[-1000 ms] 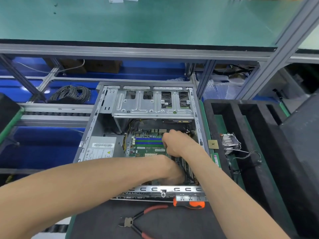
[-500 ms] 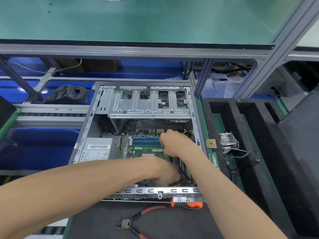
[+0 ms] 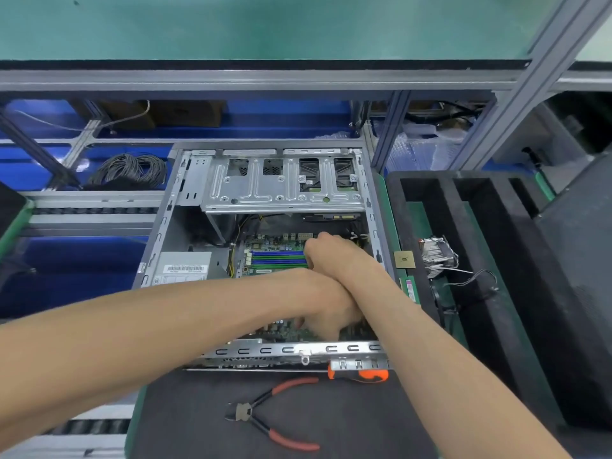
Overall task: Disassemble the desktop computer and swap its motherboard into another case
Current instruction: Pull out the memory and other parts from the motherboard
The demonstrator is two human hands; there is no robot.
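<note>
The open grey computer case lies on its side with the green motherboard inside. Both my forearms reach into it and cross. My right hand is over the board just right of the blue memory slots, knuckles up, fingers curled down and hidden. My left hand is lower, under my right wrist, with its fingers down on the board near the case's front rail. What either hand holds is hidden.
Red-handled cutters and an orange screwdriver lie on the black mat in front of the case. To the right, a black foam tray holds a heatsink with fan; a processor chip rests beside it. Coiled cables lie at the back left.
Both hands stay in nearly the same places inside the case. My right hand has shifted slightly over the board, and my view has drifted a little.
</note>
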